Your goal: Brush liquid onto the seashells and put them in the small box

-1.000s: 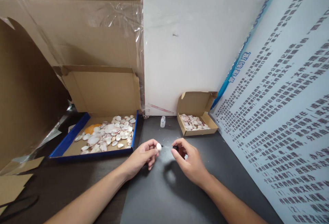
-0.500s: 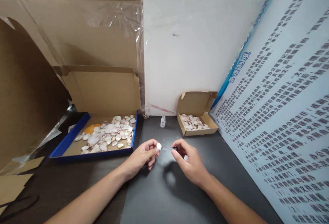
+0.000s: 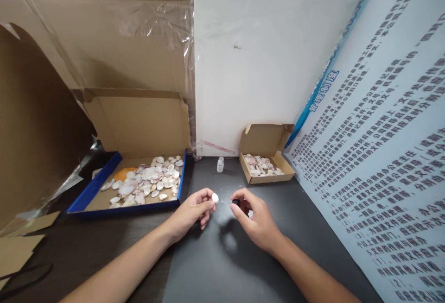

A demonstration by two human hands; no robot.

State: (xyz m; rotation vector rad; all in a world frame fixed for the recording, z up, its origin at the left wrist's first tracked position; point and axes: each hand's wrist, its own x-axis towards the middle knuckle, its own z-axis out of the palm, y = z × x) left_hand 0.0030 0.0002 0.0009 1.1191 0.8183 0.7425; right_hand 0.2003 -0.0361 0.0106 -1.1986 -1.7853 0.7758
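Between the thumb and fingers of my left hand (image 3: pixel 196 208) is a small white shell (image 3: pixel 215 198). My right hand (image 3: pixel 255 215) pinches a black cap (image 3: pixel 236 202), and a thin clear stem (image 3: pixel 224 201) runs from it toward the shell. The stem's tip is at or close to the shell's edge; contact is too small to tell. Behind my hands a small clear bottle (image 3: pixel 220 165) with a label stands upright. Something whitish shows beneath my right fingers, too hidden to name.
A blue-edged box (image 3: pixel 123 205) at the left holds many shells (image 3: pixel 149 178). A smaller cardboard box (image 3: pixel 271 179) with shells (image 3: pixel 260 166) sits at the back right. Cardboard pieces (image 3: pixel 17 252) lie far left. A printed sheet (image 3: pixel 382 154) rises at the right.
My right hand has shifted the black cap very slightly left, bringing the stem closer to the shell. My left hand is nearly still.
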